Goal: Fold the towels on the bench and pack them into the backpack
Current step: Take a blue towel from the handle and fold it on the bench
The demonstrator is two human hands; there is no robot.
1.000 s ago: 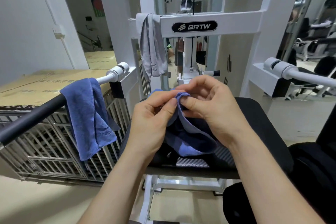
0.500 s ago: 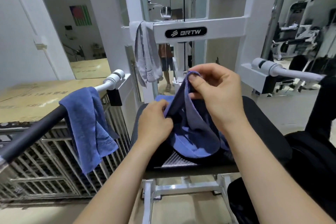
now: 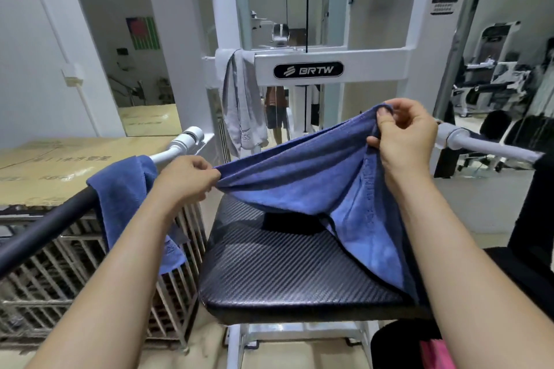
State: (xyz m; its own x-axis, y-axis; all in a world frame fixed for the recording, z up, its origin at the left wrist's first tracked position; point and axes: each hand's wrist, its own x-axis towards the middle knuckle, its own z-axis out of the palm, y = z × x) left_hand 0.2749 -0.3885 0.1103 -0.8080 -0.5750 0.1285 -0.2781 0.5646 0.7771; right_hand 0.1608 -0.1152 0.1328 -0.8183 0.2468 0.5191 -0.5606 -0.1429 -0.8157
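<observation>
A blue towel [image 3: 302, 180] is stretched in the air above the black padded bench seat [image 3: 278, 272]. My left hand [image 3: 186, 177] pinches its left corner, and my right hand [image 3: 404, 135] pinches the other corner higher up on the right. The towel's lower end hangs down onto the seat's right side. A second blue towel [image 3: 126, 192] is draped over the left handle bar [image 3: 48, 225]. A grey towel [image 3: 241, 108] hangs from the white machine frame [image 3: 374, 60] behind. A dark bag [image 3: 527, 281] sits at the right edge, mostly hidden.
A metal cage [image 3: 45, 272] topped with cardboard boxes [image 3: 60, 165] stands on the left. The right handle bar [image 3: 485, 147] juts out behind my right hand. Gym machines stand at the far right. Something pink [image 3: 434, 353] shows at the bottom right.
My hands have drawn apart, spreading the bunched towel out wide and lifting it off the seat. The view has tilted upward.
</observation>
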